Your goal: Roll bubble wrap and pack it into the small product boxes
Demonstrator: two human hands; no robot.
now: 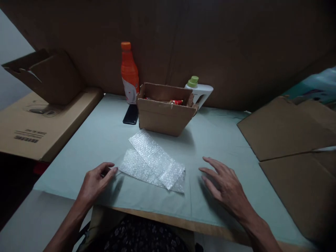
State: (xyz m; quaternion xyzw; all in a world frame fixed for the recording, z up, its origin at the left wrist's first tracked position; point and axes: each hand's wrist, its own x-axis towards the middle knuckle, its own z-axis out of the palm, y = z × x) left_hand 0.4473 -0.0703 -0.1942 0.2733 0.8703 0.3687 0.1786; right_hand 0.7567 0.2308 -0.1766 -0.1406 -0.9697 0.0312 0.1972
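Clear, glinting bubble wrap [154,154] lies in two overlapping strips. Left hand [96,179] curls loosely at its corner, grip unclear; right hand [225,181] spreads, empty, beside it.

head view | worn on my head | faces forward and down over the tabletop [217,134] | near: my left hand [95,180] and right hand [226,182] low in view, patterned clothing [147,233] at bottom edge | brown backboard [162,42] across top

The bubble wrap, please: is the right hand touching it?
No, a strip of cloth shows between the right hand and the bubble wrap.
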